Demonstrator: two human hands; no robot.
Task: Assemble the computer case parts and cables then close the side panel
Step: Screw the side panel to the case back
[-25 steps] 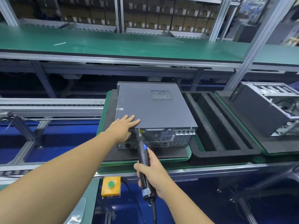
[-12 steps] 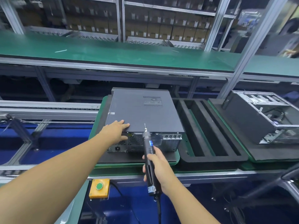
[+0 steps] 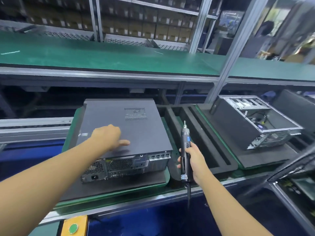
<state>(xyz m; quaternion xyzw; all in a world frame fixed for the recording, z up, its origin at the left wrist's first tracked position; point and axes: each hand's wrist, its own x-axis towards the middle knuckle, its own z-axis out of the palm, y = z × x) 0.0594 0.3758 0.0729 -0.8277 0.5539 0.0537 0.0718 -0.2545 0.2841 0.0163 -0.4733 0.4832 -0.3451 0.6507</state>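
Note:
A dark grey computer case (image 3: 136, 132) lies flat on a foam pallet (image 3: 119, 183), its side panel on top and closed, its rear ports facing me. My left hand (image 3: 109, 137) rests on the panel near its left middle; only the outstretched thumb shows, the fingers are hidden behind the hand. My right hand (image 3: 193, 160) grips a black electric screwdriver (image 3: 185, 150) upright, bit pointing up, to the right of the case and clear of it. Its cable hangs down below my hand.
An empty black foam tray (image 3: 201, 133) with long slots sits right of the case. Further right an open case (image 3: 252, 121) shows its cables. A yellow box with a green button (image 3: 73, 228) sits at the bench edge. A green shelf (image 3: 109, 57) runs behind.
The screwdriver has lifted away from the case's rear and moved right, now held upright. My left hand slid from the panel's near edge further onto the panel.

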